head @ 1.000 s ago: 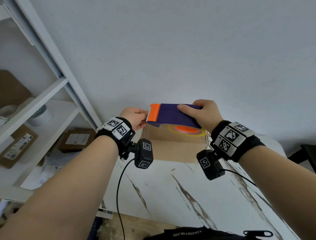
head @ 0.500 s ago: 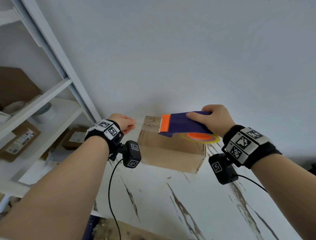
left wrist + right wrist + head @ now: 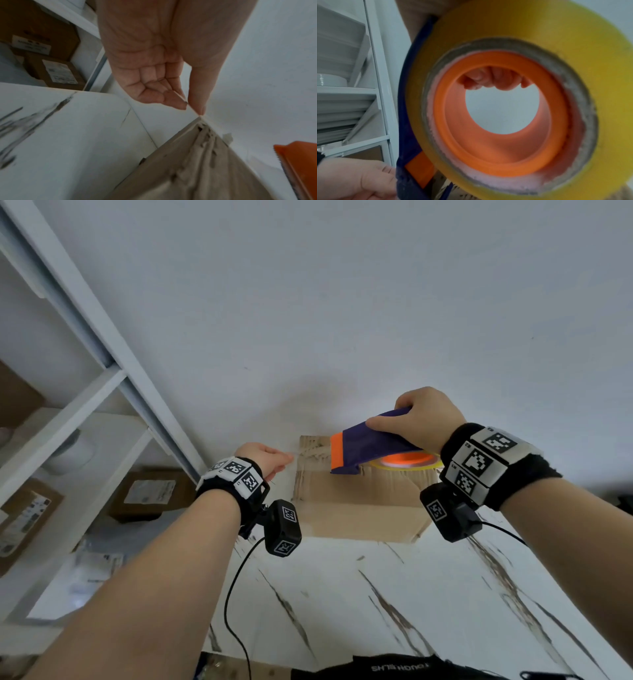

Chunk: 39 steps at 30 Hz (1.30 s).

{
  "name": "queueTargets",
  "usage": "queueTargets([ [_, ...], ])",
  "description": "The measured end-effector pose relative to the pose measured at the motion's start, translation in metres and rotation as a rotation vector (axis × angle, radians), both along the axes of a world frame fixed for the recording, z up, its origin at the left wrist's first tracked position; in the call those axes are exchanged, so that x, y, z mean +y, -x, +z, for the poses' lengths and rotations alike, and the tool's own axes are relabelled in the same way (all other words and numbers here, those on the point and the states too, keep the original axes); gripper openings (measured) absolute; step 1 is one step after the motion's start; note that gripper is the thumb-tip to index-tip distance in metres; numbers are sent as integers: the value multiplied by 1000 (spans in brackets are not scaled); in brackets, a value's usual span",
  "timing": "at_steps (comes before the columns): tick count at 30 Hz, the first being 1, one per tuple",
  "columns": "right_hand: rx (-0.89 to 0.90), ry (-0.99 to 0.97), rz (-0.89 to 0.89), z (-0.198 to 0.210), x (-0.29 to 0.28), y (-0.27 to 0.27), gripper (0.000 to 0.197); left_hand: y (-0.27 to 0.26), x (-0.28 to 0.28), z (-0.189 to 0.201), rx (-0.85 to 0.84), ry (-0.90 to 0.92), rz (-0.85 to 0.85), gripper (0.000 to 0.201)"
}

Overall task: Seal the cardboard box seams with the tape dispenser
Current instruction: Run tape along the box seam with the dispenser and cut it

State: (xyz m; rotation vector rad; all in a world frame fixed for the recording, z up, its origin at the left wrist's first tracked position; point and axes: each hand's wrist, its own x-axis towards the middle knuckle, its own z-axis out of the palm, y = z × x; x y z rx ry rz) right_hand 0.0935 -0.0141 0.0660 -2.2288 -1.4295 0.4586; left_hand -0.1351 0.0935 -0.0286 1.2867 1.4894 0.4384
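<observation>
Two hands busy: our right hand (image 3: 423,419) grips dispenser (image 3: 368,450) over box (image 3: 356,508); left hand (image 3: 265,455) pinches tape end (image 3: 192,108) at box corner.

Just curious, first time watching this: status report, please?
Right hand grips tape dispenser above cardboard box. Left hand pinches tape end at box's left edge. Nothing in the way.

Cardboard box (image 3: 356,508) at table's (image 3: 376,604) far edge, against wall; tape dispenser (image 3: 370,448) above box's right part; left hand (image 3: 265,458) beside its left corner; shelving (image 3: 68,419) further left
</observation>
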Motion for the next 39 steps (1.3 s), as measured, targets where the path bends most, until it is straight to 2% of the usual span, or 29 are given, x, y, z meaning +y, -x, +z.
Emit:
queueTargets([
  [3,-21,33,-18,2,4,7,47,3,4,-7,-62,51,-3,12],
  [9,-86,74,-30,2,9,15,44,7,8,-13,-105,125,-26,17],
  [20,-105,75,-72,-2,7,19,47,-2,-1,-22,-145,127,-67,15],
  [22,-110,72,-70,-2,7,19,49,-5,-3,-20,-81,98,-102,14],
  [24,-115,73,-66,-1,8,19,47,-8,-3,-18,30,52,-156,27],
  [27,-127,88,-59,0,7,19,44,-5,-8,-15,294,21,-318,48],
  [29,-130,93,-51,1,6,17,43,-1,-11,-20,332,46,-342,61],
  [32,-122,91,-42,2,6,14,42,1,-10,-20,383,-131,-319,51],
  [33,-118,91,-38,1,6,14,42,0,-9,-18,372,-207,-306,44],
  [35,-116,89,-29,0,6,14,43,-7,-10,-11,233,-271,-278,35],
  [37,-109,85,-21,-2,7,14,44,-15,-16,-5,109,-232,-287,34],
  [39,-95,80,-15,-3,7,13,44,-21,-20,-4,133,-202,-324,36],
])
